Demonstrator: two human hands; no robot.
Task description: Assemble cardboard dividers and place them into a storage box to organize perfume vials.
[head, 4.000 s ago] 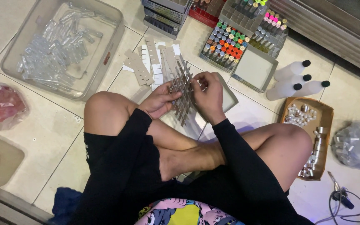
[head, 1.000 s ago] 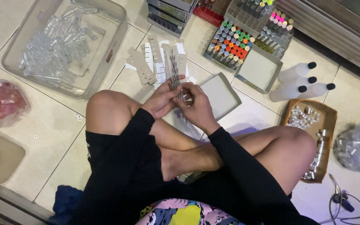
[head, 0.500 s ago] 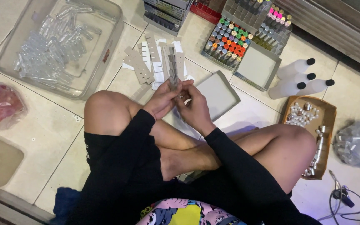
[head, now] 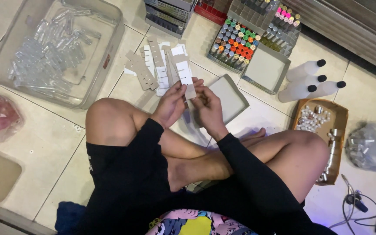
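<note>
Clear plastic bin of small tubes sits far left on the tile floor. Tray of coloured-cap vials far right. Slotted cardboard strips lie between them. Left hand and right hand both pinch one slotted strip, held upright above the knees.

slotted card strips: earlier seen as an edge-on bundle between the fingertips, now turned flat, white face up.
left hand: thumb now laid on the strip's lower end.
right hand: fingers shifted just right of the strip.
</note>
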